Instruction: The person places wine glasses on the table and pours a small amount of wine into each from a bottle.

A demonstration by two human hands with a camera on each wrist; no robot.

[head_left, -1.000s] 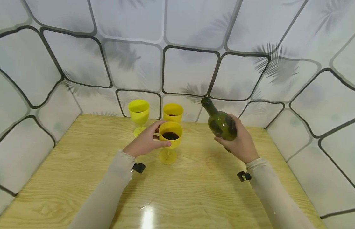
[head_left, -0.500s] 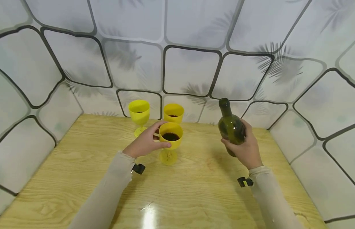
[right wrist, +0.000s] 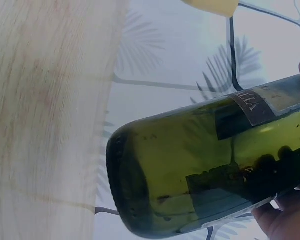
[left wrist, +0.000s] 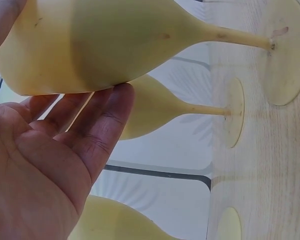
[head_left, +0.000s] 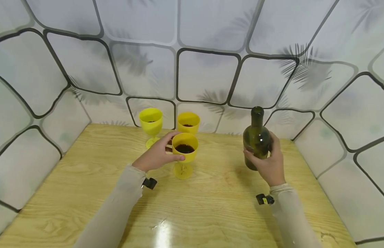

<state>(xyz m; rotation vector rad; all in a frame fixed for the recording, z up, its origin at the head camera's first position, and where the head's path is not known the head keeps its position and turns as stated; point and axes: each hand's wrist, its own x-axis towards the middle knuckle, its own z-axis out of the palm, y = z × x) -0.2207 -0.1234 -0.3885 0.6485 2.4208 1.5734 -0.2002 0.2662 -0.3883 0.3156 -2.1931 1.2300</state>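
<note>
My left hand (head_left: 157, 151) curves round the bowl of the nearest yellow goblet (head_left: 188, 157), thumb at its front and fingers behind. Dark liquid (head_left: 184, 148) fills part of that goblet, whose foot (left wrist: 285, 55) meets the tabletop in the left wrist view. At the right, my right hand (head_left: 270, 162) grips a green glass wine bottle (head_left: 256, 139) round its body. The bottle stands nearly upright in the head view, neck up. Its label (right wrist: 252, 105) is partly covered by the fingers in the right wrist view, and its base is close over the table.
Two more yellow goblets, one at the back left (head_left: 151, 122) and one behind the held goblet (head_left: 188, 121), also hold dark liquid. The wood-grain table (head_left: 216, 206) ends at a patterned back wall (head_left: 207, 75), with side walls left and right.
My right hand has moved right and slightly down with the bottle, turning it from a leftward tilt to nearly upright. The left hand and the goblets have barely shifted.
</note>
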